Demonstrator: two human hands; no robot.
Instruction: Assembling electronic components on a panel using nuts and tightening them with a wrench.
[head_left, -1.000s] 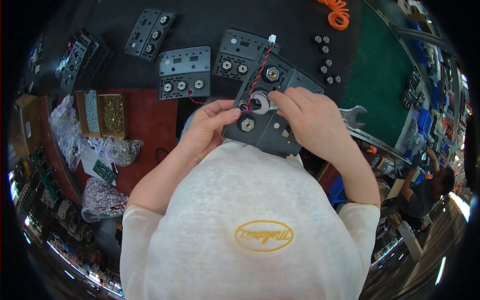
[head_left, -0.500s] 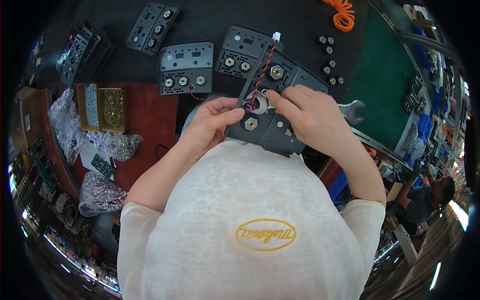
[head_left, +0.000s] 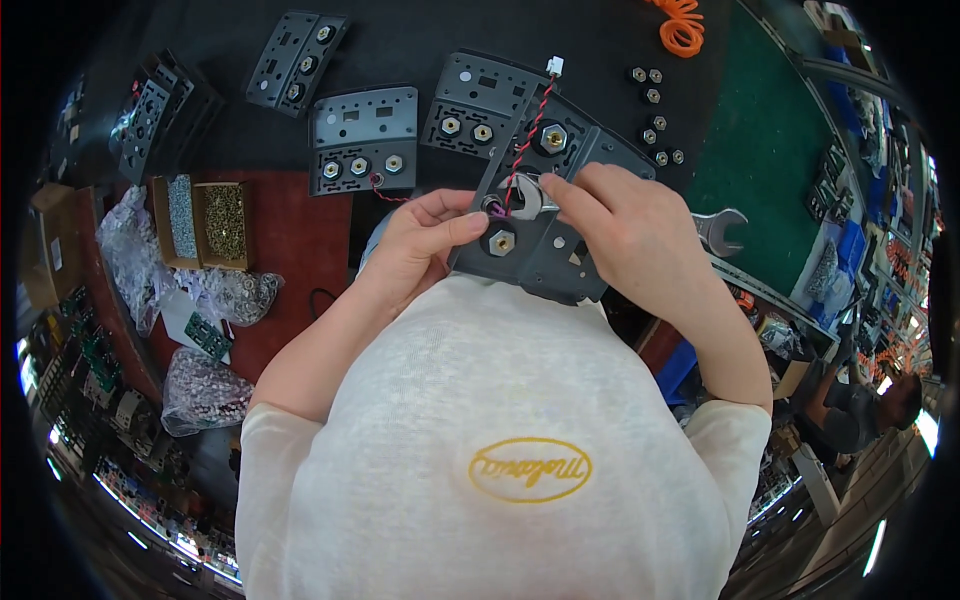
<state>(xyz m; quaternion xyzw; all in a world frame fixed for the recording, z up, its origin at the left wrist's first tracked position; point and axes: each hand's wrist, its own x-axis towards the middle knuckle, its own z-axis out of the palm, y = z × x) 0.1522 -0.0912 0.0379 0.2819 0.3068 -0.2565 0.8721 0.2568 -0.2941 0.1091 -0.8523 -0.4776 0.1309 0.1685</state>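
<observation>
A dark grey bent metal panel (head_left: 575,225) is tilted in front of my chest. My left hand (head_left: 425,240) grips its left edge, thumb beside a small round fitting (head_left: 494,206) with purple wire at it. From there a twisted red-and-black cable (head_left: 527,135) runs up to a white plug (head_left: 555,66). Large hex nuts on black bases (head_left: 501,240) sit on the panel. My right hand (head_left: 625,215) is closed round an open-end wrench (head_left: 722,232). One jaw is just right of the fitting; the other sticks out past my hand. Whether the near jaw touches the fitting, I cannot tell.
Similar panels (head_left: 363,125) with nuts lie on the black tabletop, others stacked far left. Loose nut fittings (head_left: 653,96) and an orange coiled hose (head_left: 682,35) are at far right. A cardboard box of small parts (head_left: 222,222) and plastic bags are left. A person works at far right.
My right hand has shifted the wrench slightly right and turned it, so its near jaw sits farther from the round fitting. My left hand keeps its grip on the panel.
</observation>
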